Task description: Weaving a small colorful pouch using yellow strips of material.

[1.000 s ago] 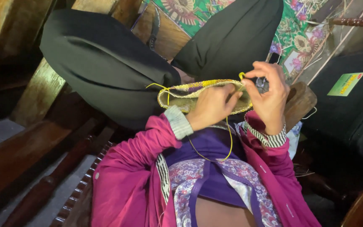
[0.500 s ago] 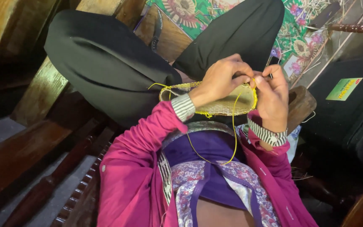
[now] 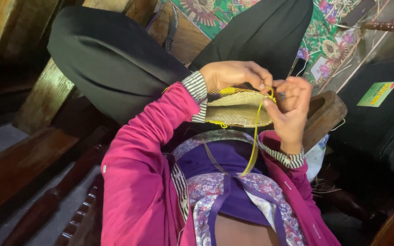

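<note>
A small woven straw piece [image 3: 238, 109], pale tan with a yellow edge, rests in my lap between my crossed legs in black trousers. My left hand [image 3: 233, 74] grips its upper rim from above, fingers curled over it. My right hand [image 3: 290, 107] pinches a yellow strand [image 3: 254, 141] at the piece's right edge, fingertips meeting those of the left hand. The strand hangs down in a loop over my purple top. Both sleeves are magenta with striped cuffs.
A green patterned cloth [image 3: 329, 41] lies beyond my knees. A wooden block [image 3: 327, 111] sits right of my right hand. A black case [image 3: 379, 105] with a green label is at the right. Dark wooden furniture rails [image 3: 37, 159] run along the left.
My hands have come together at the right edge of the woven piece. The left hand moved from the piece's middle up over its rim, and the yellow strand now hangs longer.
</note>
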